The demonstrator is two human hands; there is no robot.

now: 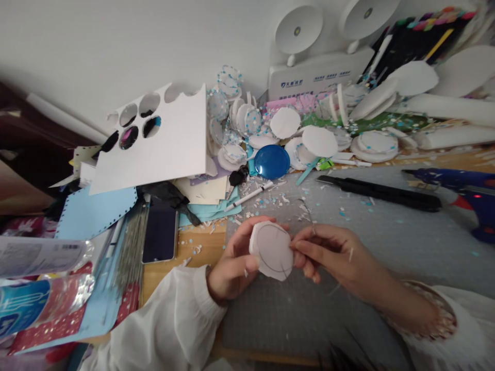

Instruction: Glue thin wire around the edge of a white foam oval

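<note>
Over a grey gridded mat [266, 324], the left hand [234, 263] is holding a white disc [274, 250], its fingers curling behind and its thumb pressing the left edge. The right hand's [336, 252] thumb and forefinger are pressing together at the right edge; what they are pinching is too fine to tell. The disc's flat face, with a circle drawn on it, is pointing up toward the head; its outline is nearly round, so a long axis cannot be told. Leftward, a bottle's [27, 306] blue label is curving illegibly, and a phone [160, 234] is lying on the wooden surface [204, 239]. Beyond the mat, a twin-lamp unit [309, 80] is showing blue Chinese lettering, mostly blurred, before a pale wall [135, 41].
</note>
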